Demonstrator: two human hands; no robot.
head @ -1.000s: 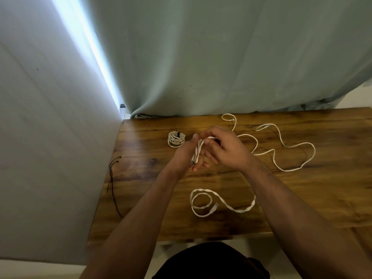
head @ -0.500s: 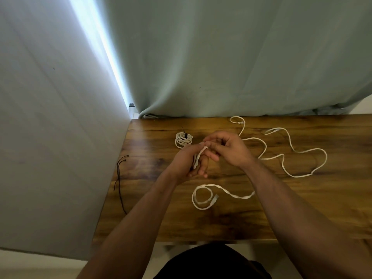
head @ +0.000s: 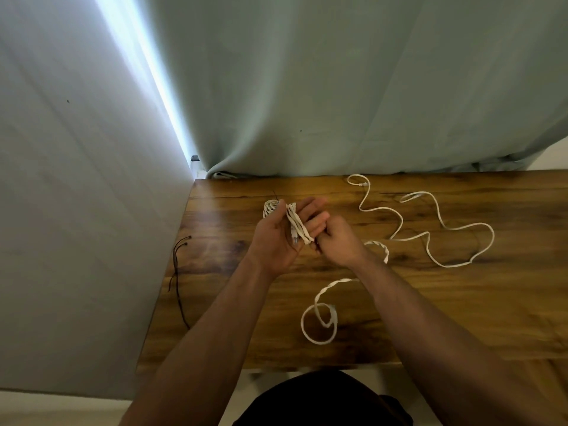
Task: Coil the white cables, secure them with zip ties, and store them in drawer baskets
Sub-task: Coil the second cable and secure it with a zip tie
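The task is under way, roughly at its middle as far as can be judged. One coil (head: 270, 207) lies on the table (head: 461, 302) just beyond the left hand (head: 276, 244), with a dark tie that seems to bind it, so one cable looks finished apart from storing.

The cable (head: 296, 224) now in work is wound in a few turns round the outstretched left fingers, and the thumb appears to pin the turns. The right hand (head: 339, 244), fingers curled, pinches the same cable just beside the left fingertips. Its long tail runs under the right wrist and ends in a loose loop on the table nearer the person, so most of the winding is left, then the tie.

A second cable (head: 442, 224) lies uncoiled, well to the right of the hands. Thin dark strands (head: 177, 265), perhaps zip ties, lie well left of the left hand at the table edge.

No drawer or basket is in view, so nothing shows as stored.
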